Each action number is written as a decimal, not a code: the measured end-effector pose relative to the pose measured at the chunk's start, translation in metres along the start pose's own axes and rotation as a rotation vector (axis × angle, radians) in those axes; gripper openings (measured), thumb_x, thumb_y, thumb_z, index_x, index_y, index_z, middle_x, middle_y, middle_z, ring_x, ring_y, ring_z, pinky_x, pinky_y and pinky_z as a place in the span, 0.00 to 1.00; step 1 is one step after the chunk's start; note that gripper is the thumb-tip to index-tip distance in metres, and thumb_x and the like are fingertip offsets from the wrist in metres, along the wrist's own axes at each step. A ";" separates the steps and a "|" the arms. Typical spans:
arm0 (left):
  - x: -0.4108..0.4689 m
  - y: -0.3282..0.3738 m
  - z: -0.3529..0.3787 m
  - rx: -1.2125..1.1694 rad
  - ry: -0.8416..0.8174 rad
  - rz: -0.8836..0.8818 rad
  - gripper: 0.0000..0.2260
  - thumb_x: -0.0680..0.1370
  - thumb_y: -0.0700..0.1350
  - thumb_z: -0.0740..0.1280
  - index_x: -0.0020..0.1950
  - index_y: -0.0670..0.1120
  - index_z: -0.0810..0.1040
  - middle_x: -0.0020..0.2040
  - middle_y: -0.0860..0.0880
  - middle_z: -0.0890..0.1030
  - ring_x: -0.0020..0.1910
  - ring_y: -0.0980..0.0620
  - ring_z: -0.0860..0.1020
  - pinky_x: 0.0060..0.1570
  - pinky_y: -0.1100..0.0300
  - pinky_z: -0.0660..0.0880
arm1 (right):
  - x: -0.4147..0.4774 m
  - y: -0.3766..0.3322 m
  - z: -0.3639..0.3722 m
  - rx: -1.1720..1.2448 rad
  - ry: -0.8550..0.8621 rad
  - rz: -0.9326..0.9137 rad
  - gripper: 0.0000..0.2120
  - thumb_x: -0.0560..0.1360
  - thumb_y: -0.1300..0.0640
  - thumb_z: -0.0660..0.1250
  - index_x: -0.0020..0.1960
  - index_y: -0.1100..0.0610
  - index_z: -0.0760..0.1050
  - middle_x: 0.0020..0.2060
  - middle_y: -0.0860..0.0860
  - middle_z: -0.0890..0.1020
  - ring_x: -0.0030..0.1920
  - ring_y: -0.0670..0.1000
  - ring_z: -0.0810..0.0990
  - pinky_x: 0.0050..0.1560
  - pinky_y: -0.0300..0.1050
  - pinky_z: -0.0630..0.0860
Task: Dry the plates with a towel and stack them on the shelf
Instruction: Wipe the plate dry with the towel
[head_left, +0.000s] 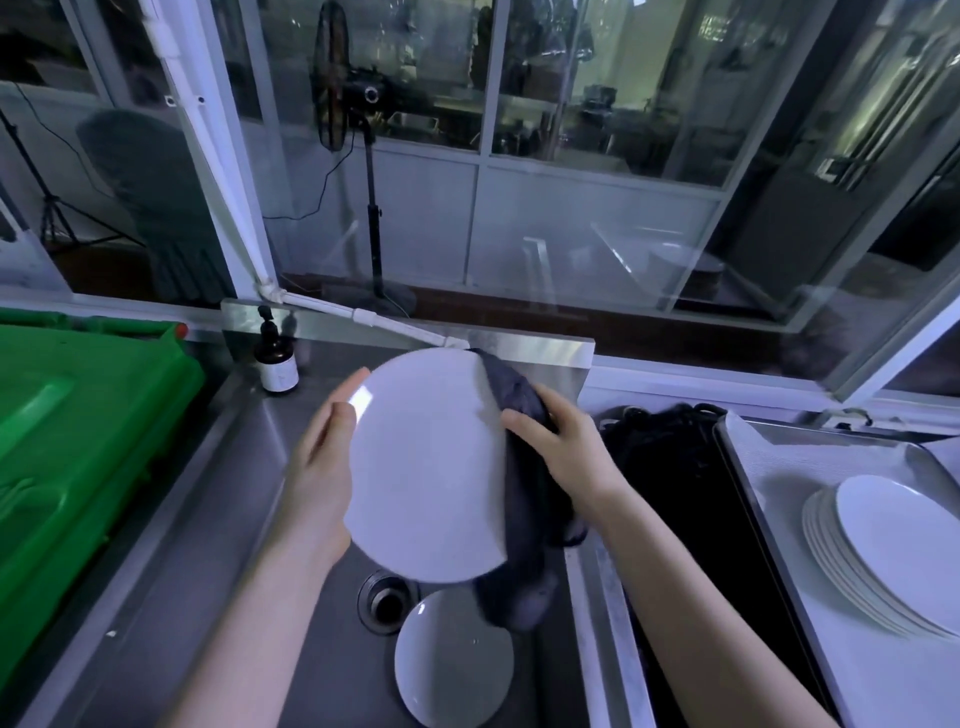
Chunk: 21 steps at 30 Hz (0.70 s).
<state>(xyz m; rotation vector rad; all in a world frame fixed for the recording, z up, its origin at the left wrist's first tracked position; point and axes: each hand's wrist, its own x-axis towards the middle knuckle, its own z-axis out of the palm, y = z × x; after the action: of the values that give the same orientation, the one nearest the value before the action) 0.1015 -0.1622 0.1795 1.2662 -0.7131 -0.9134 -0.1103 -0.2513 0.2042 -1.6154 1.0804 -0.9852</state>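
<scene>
I hold a white plate (428, 462) tilted up over the steel sink (218, 499). My left hand (322, 473) grips its left rim, fingers behind the plate. My right hand (561, 452) grips a dark grey towel (524, 519) against the plate's right edge; the towel wraps behind the plate and hangs below it. Another white plate (453, 660) lies in the sink basin beside the drain (387, 603). A stack of several white plates (883, 551) leans on the tray shelf (779, 467) at the right.
A green plastic bin (78, 447) fills the left side. A brown pump bottle (275, 358) stands at the sink's back corner. A white pipe (363, 317) runs along the back ledge. A dark black well (691, 499) lies between sink and tray. Glass windows rise behind.
</scene>
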 end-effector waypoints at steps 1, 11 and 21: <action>-0.001 0.001 0.002 -0.046 0.077 -0.004 0.14 0.82 0.60 0.56 0.63 0.72 0.76 0.60 0.66 0.81 0.58 0.61 0.81 0.45 0.61 0.80 | -0.012 0.009 0.006 0.122 0.034 0.067 0.08 0.76 0.58 0.71 0.54 0.50 0.80 0.50 0.46 0.85 0.53 0.44 0.81 0.57 0.41 0.76; 0.016 0.014 -0.009 0.119 -0.204 0.042 0.16 0.84 0.54 0.55 0.64 0.71 0.76 0.64 0.67 0.78 0.66 0.63 0.75 0.66 0.53 0.70 | 0.004 -0.004 -0.003 0.157 -0.107 0.075 0.07 0.74 0.61 0.72 0.51 0.57 0.78 0.46 0.49 0.85 0.48 0.47 0.82 0.52 0.41 0.78; 0.013 0.011 -0.002 0.171 -0.037 0.052 0.11 0.78 0.56 0.67 0.58 0.71 0.78 0.51 0.65 0.83 0.52 0.65 0.79 0.48 0.65 0.74 | 0.005 -0.004 -0.007 0.106 -0.053 0.062 0.10 0.74 0.62 0.72 0.55 0.58 0.81 0.51 0.57 0.85 0.51 0.50 0.81 0.63 0.56 0.75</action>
<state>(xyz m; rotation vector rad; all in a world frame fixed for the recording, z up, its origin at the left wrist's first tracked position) 0.1114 -0.1716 0.1899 1.3771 -0.8644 -0.8489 -0.1147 -0.2574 0.2101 -1.5048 1.0197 -0.9385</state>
